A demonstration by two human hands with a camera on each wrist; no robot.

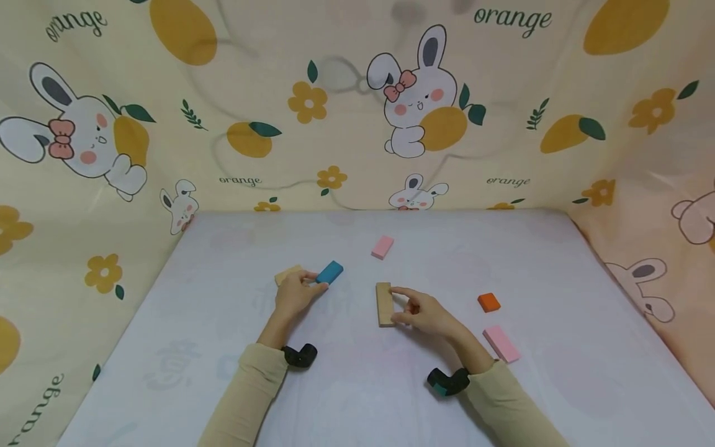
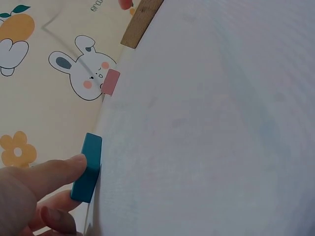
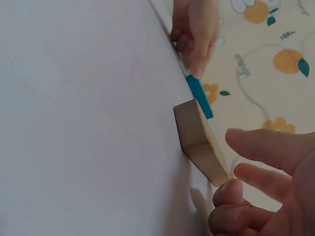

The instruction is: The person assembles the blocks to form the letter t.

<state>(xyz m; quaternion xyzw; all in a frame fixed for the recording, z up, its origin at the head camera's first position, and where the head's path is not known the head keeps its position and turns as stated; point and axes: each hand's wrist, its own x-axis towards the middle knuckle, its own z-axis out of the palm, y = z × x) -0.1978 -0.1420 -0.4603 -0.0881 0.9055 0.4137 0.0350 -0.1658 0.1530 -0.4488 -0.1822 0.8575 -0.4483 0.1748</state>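
In the head view, my left hand (image 1: 294, 295) pinches a blue block (image 1: 329, 272) between thumb and fingers, low at the table. A light wooden block (image 1: 288, 274) lies partly hidden behind that hand. My right hand (image 1: 429, 313) is beside another wooden block (image 1: 385, 305), its thumb and index finger apart at the block's right edge. In the right wrist view a gap shows between the thumb and this wooden block (image 3: 197, 135); whether another fingertip touches the block's near end, I cannot tell.
A pink block (image 1: 382, 247) lies farther back on the white-covered table (image 1: 346, 385). On the right are an orange block (image 1: 489, 302) and a second pink block (image 1: 501, 344), close to my right forearm. A bunny-printed cloth (image 1: 346, 136) rises behind the table.
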